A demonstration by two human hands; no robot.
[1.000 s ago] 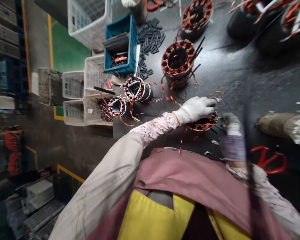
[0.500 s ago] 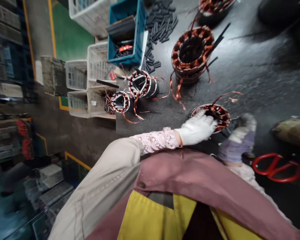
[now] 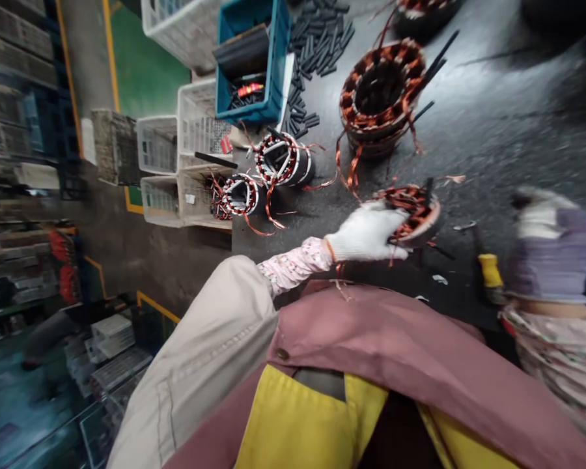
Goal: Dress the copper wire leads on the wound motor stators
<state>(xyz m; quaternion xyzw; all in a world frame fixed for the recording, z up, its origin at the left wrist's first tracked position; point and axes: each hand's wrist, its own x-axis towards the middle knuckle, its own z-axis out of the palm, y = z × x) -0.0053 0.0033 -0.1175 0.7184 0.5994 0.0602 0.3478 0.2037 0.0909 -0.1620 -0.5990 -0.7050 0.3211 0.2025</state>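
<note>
Head view: left hand gripping copper-wound stator above dark factory bench; right hand blurred, grip unclear.

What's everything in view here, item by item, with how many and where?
Wound stators: four, copper and white, standing on the dark work surface.
Held stator: one, copper, tilted against the left hand.
Plastic crate: one, blue, beside the black sleeves.
Plastic baskets: about five, white, grouped beside the crate.
Black sleeves: many, black, piled beside the crate.
Yellow-handled tool: one, yellow, near the right hand.
Left hand: one, white glove, gripping the held stator.
Right hand: one, white and lavender glove, apart from the held stator.
</note>
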